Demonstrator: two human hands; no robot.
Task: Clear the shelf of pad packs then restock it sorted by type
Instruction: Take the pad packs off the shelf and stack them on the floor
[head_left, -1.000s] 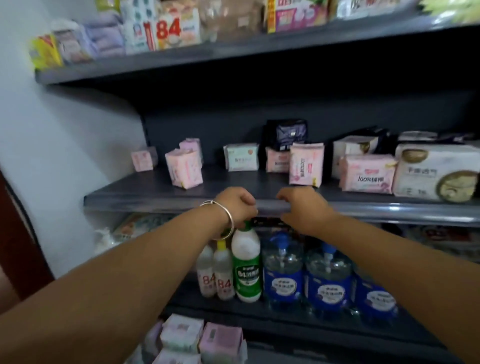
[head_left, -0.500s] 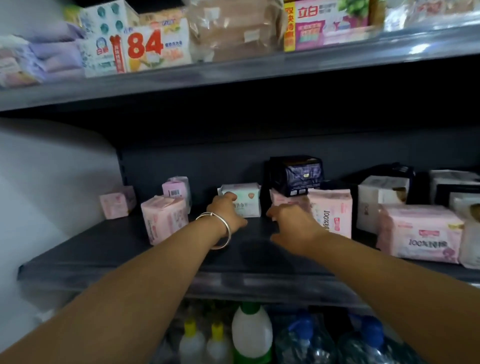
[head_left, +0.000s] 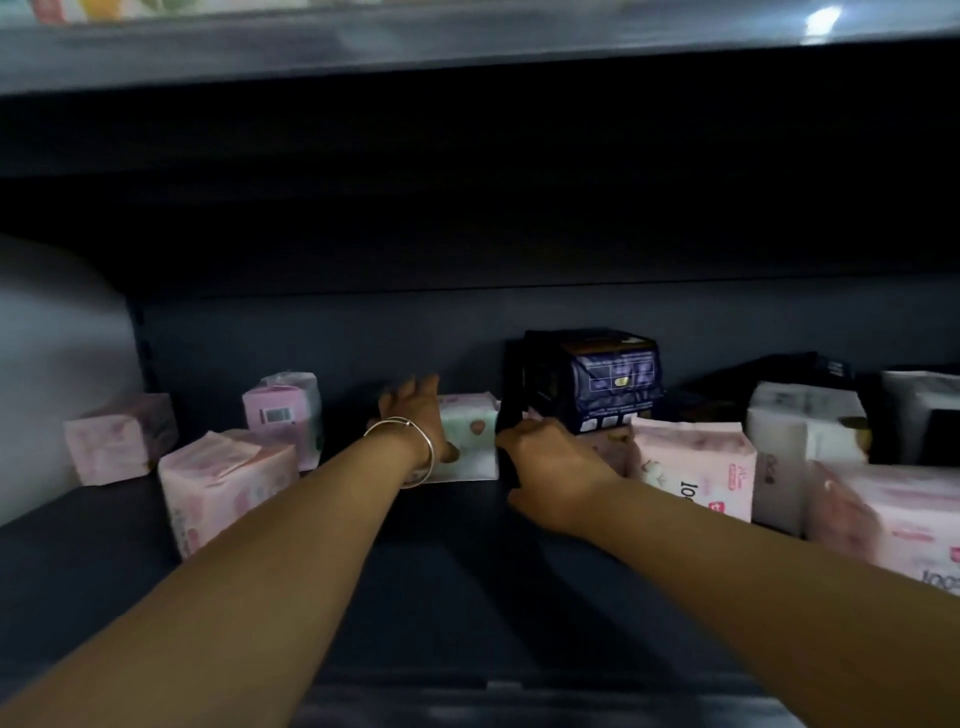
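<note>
At the far middle of the dark shelf (head_left: 467, 597), my left hand (head_left: 415, 415) lies against the left end of a pale green pack (head_left: 470, 434), fingers (head_left: 428, 387) reaching up and around its far corner so that they hold it. A thin metal bangle (head_left: 410, 441) circles that wrist. My right hand (head_left: 545, 457) is just to the right, knuckles up, its fingers curled forward onto a pink pack (head_left: 610, 447) that sits low under a dark blue pack (head_left: 608, 382); the fingertips are hidden, so I cannot tell whether they truly grip it or only touch it. The dark blue one is stacked on top, against the back wall.

Right of my right hand stands a taller pink pack (head_left: 696, 467), then a white pack (head_left: 800, 431) further right, and a larger pink pack (head_left: 893, 514) near the right edge, blurred.

On the left, four packs are spread apart: one pink pack tilted near the front (head_left: 223, 493), one upright behind it with a barcode label (head_left: 283, 410), and a small pink one (head_left: 119, 439) far left by the white wall (head_left: 57, 364). The shelf above (head_left: 467, 47) crosses the top, its goods too blurred to make out.
</note>
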